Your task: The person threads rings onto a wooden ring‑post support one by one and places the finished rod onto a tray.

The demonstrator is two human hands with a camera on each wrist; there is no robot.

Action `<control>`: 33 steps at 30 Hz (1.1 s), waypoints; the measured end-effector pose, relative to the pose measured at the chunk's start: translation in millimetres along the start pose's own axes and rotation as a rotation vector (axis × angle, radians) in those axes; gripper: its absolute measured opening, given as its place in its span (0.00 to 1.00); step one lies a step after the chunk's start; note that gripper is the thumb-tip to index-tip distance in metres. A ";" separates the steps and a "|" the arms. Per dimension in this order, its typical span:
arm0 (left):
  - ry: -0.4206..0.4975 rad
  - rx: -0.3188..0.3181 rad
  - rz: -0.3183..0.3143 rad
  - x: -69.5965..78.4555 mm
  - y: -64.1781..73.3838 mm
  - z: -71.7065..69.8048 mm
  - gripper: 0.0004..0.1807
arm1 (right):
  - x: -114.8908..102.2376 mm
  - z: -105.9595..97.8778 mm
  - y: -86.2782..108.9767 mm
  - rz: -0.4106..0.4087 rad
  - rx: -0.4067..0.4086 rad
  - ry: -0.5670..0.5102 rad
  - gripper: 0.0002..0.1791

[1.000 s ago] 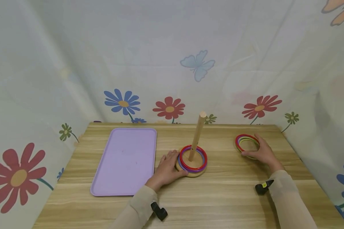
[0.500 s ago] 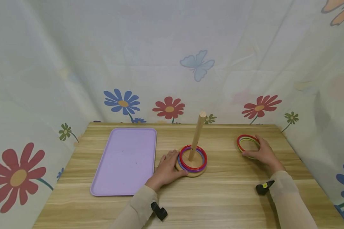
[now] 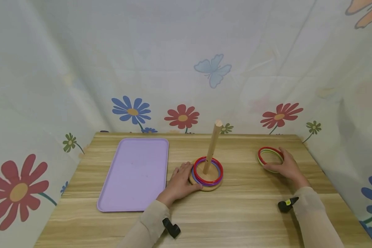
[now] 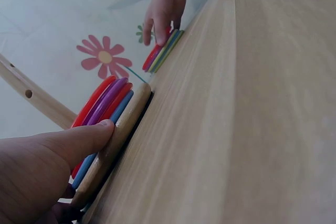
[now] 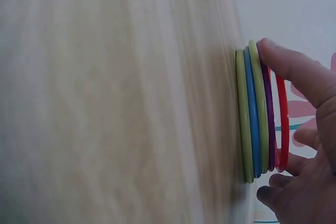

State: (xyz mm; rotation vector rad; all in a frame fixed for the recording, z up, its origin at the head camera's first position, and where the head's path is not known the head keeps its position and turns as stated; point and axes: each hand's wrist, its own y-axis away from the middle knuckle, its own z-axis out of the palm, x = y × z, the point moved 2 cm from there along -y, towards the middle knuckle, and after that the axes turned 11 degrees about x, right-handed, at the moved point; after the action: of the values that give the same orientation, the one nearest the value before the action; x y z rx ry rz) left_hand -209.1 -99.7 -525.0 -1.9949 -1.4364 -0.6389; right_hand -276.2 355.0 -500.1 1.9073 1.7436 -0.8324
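My left hand [image 3: 181, 182] holds the left side of a round wooden base [image 4: 126, 129], its thumb along the near edge by the rings. A wooden peg [image 3: 213, 146] rises from the base, inside several stacked plastic rings: a red ring [image 3: 222, 174] on top, then purple, red and blue. At the right, my right hand [image 3: 286, 167] spans a second stack, thumb at the near side and fingers at the far side. This stack shows a red ring [image 5: 283, 124] uppermost, then a purple ring [image 5: 270, 119], a green ring [image 5: 261, 114], a blue ring [image 5: 253, 114] and another green ring [image 5: 243, 119].
A flat lilac tray [image 3: 136, 172] lies left of the left hand on the wood-grain table [image 3: 232, 220]. Behind the table hangs a pale curtain [image 3: 161, 69] printed with flowers and a butterfly. A black wrist device [image 3: 171, 228] sits on the left sleeve.
My right hand and the ring stack under it have shifted slightly to the right. Less purple shows below its red ring in the head view. The left hand and base stay put.
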 end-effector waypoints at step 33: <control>-0.018 -0.009 -0.001 -1.0 0.9 1.3 0.55 | -17.2 -17.6 5.0 0.001 0.022 -0.005 0.69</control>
State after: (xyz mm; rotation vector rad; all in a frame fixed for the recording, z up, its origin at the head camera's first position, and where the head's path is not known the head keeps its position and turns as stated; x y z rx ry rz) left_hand -208.5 -99.6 -526.8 -2.0117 -1.4475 -0.6309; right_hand -269.2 353.5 -476.0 1.9181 1.7373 -0.8593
